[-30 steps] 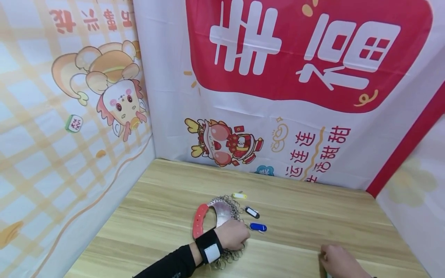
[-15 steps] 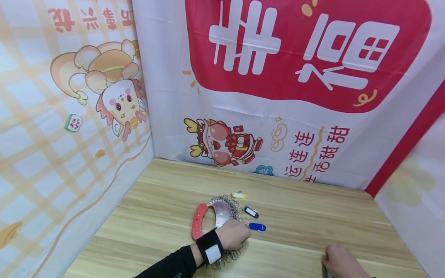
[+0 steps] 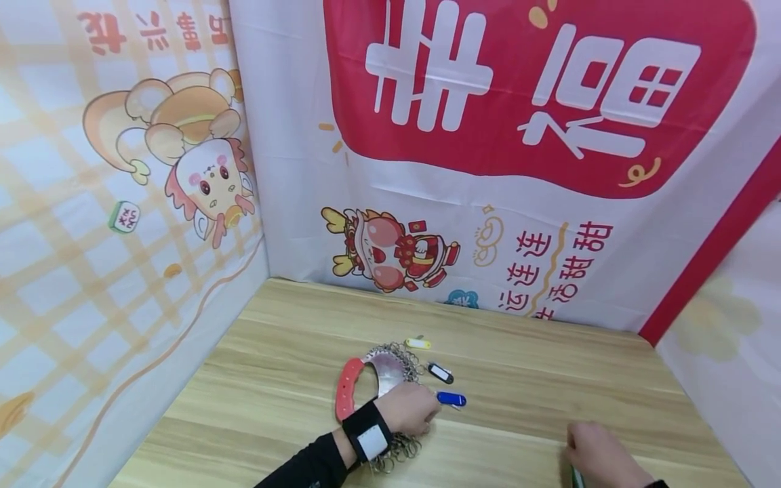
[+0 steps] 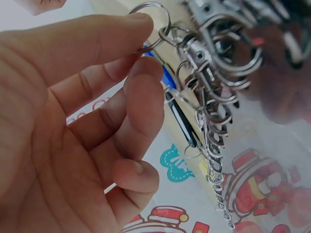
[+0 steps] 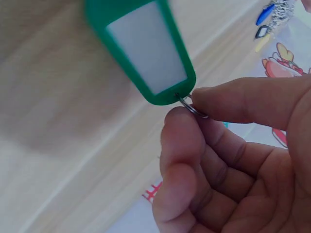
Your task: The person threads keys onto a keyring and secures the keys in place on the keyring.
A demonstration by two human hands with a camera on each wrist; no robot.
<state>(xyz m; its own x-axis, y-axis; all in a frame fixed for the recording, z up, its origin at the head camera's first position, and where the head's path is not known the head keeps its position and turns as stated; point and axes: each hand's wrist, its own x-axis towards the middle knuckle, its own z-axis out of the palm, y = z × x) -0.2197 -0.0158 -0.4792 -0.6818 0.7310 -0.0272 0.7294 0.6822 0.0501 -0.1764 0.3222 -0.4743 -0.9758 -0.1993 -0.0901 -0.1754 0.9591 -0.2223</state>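
Red grip [image 3: 346, 390] on a metal plate [image 3: 390, 371], lying on the tabletop [image 3: 518, 386] in the head view, edge fringed w/ clips [image 3: 399, 453]. L hand [image 3: 407, 407] is over it; R hand [image 3: 601, 453] well apart, down near the bottom of view. Blue tag [image 3: 451, 398], black tag [image 3: 441, 372] & yellow tag [image 3: 417, 343] lie just beside the clips; can't tell if hooked on. Risk: strap [image 3: 369, 434] on L wrist sits right over the plate, could snag & drag the lot.

L wrist view: L hand pinches a ring [image 4: 169, 23] btwn thumb & forefinger; looks linked to a clip. Clips overlap, so might tangle or the wrong one gets worked. Fingertip hold only, so ring could slip if tugged.

R wrist view: R hand pinches the thin loop [image 5: 196, 109] of the green tag [image 5: 148, 48], tag jutting clear of the fingers, away from the clips. Tiny contact, so tag may swivel or drop if moved fast; hard pull poss. bends the loop.
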